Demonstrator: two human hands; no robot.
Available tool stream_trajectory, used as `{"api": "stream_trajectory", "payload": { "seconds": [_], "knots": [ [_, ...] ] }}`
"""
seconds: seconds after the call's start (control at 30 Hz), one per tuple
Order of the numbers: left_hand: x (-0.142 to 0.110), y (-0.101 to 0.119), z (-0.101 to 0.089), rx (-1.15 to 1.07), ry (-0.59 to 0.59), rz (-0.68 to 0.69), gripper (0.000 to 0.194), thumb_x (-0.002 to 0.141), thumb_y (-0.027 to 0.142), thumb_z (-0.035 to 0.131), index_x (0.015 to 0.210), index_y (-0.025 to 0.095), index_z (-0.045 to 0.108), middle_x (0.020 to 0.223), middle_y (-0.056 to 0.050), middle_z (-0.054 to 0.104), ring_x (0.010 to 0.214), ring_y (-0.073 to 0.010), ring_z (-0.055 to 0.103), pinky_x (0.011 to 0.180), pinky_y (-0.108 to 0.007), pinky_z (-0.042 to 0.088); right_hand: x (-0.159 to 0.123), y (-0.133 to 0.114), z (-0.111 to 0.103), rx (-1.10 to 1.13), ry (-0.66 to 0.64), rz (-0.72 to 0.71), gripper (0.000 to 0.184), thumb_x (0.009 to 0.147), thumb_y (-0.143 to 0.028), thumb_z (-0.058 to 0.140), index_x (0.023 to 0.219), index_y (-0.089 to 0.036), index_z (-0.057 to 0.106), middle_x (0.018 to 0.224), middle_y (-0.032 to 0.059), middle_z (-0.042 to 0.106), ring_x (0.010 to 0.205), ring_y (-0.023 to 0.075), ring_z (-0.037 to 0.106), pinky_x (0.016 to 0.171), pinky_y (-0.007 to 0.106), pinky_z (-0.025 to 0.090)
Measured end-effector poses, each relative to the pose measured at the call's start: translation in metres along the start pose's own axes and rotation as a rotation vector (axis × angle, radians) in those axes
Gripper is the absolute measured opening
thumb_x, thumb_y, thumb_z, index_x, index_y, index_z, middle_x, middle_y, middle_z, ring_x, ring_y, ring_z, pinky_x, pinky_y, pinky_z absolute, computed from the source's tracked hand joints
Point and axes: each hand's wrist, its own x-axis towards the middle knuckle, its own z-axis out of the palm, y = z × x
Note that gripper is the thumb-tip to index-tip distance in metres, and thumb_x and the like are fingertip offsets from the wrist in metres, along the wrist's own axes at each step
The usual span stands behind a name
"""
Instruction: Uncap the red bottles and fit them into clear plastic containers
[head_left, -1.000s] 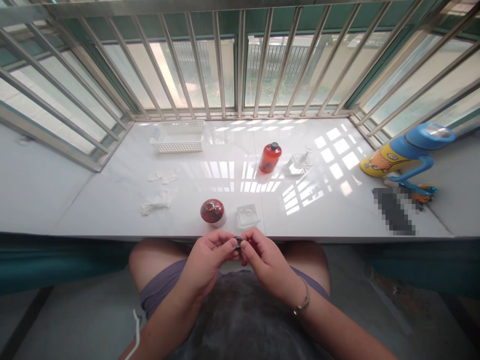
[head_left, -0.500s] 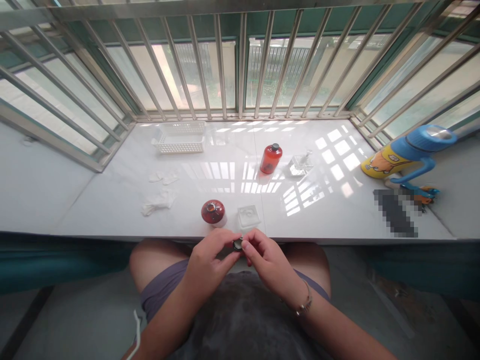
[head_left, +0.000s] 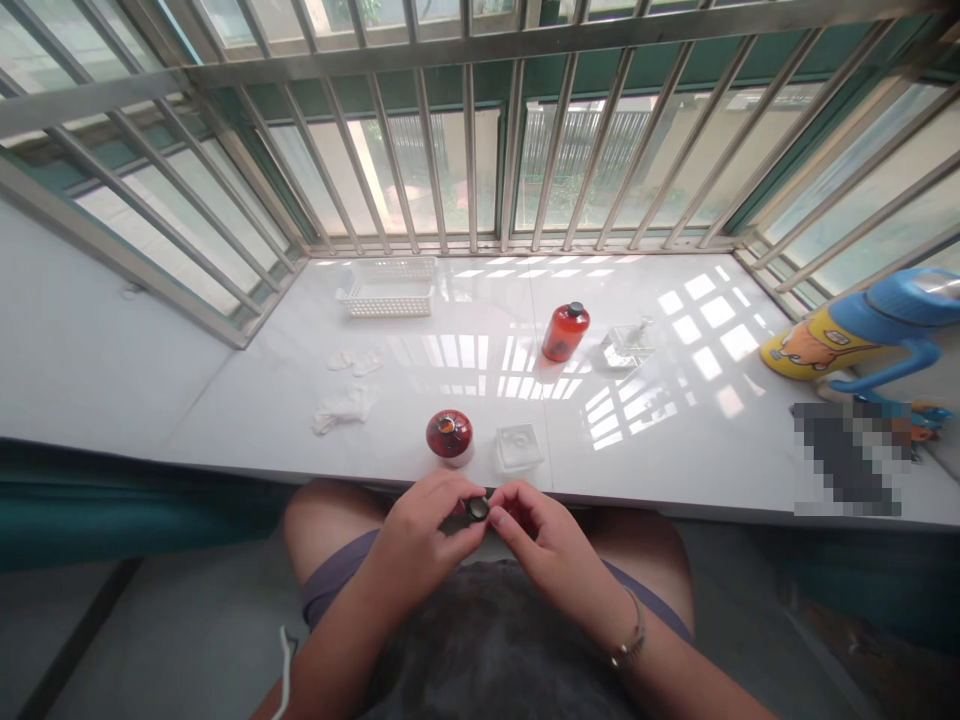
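Both my hands meet just below the front edge of the white sill (head_left: 675,440). My left hand (head_left: 424,530) and my right hand (head_left: 544,545) pinch a small round black cap (head_left: 478,509) between their fingertips. Just beyond them on the sill stands an open red bottle (head_left: 449,436) seen from above, with a small clear square container (head_left: 518,446) to its right. A second red bottle (head_left: 565,331) with a black cap stands farther back.
A white slotted basket (head_left: 388,287) sits at the back left, with crumpled white gloves (head_left: 345,407) in front of it. A clear container (head_left: 628,345) lies beside the far bottle. A blue and yellow bottle (head_left: 862,335) lies at the right. Metal window bars (head_left: 472,150) close the far side.
The view has tilted up and shifted, so everything on the sill sits a little to the right in the picture. My hands still hold the black cap between them.
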Motion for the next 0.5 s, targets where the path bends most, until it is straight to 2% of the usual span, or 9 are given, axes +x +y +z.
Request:
{"api": "stream_trajectory", "payload": {
  "seconds": [0.1, 0.2, 0.33, 0.43, 0.5],
  "knots": [
    [0.003, -0.007, -0.018, 0.066, 0.050, -0.041, 0.013, 0.096, 0.026, 0.075, 0.109, 0.024, 0.074, 0.102, -0.005, 0.076, 0.086, -0.0191, 0.070, 0.079, -0.028, 0.056, -0.001, 0.001, -0.002, -0.002, 0.037, -0.011, 0.034, 0.106, -0.057, 0.060, 0.109, -0.024, 0.068, 0.093, 0.0022, 0.068, 0.079, 0.0186, 0.058, 0.072, 0.031, 0.046],
    [0.007, -0.030, -0.038, 0.198, 0.159, -0.097, 0.014, 0.098, 0.034, 0.073, 0.108, 0.024, 0.074, 0.098, -0.004, 0.075, 0.081, -0.0188, 0.068, 0.077, -0.028, 0.055, -0.003, 0.003, -0.004, 0.031, 0.072, -0.028, 0.034, 0.107, -0.057, 0.059, 0.109, -0.025, 0.067, 0.091, 0.0016, 0.067, 0.078, 0.0177, 0.058, 0.071, 0.030, 0.047],
    [0.007, -0.090, -0.060, 0.409, 0.289, -0.170, 0.023, 0.096, 0.039, 0.068, 0.111, 0.023, 0.073, 0.102, -0.006, 0.076, 0.083, -0.0224, 0.068, 0.080, -0.034, 0.057, -0.005, 0.006, -0.004, 0.065, 0.086, -0.033, 0.035, 0.108, -0.058, 0.058, 0.109, -0.025, 0.067, 0.090, 0.0016, 0.067, 0.077, 0.0171, 0.058, 0.071, 0.030, 0.049],
    [0.002, -0.139, -0.070, 0.551, 0.291, -0.229, 0.026, 0.096, 0.038, 0.063, 0.112, 0.020, 0.072, 0.110, -0.011, 0.075, 0.085, -0.0261, 0.069, 0.087, -0.041, 0.059, -0.005, 0.008, -0.004, 0.075, 0.085, -0.036, 0.035, 0.108, -0.058, 0.057, 0.110, -0.025, 0.067, 0.091, 0.0019, 0.067, 0.077, 0.0170, 0.059, 0.072, 0.030, 0.049],
    [-0.002, -0.165, -0.074, 0.606, 0.284, -0.272, 0.028, 0.095, 0.038, 0.062, 0.111, 0.019, 0.073, 0.113, -0.014, 0.073, 0.095, -0.0305, 0.070, 0.094, -0.044, 0.059, -0.004, 0.009, -0.004, 0.081, 0.088, -0.040, 0.036, 0.108, -0.059, 0.056, 0.111, -0.025, 0.067, 0.091, 0.0019, 0.067, 0.077, 0.0168, 0.059, 0.071, 0.030, 0.049]
  ]
}}
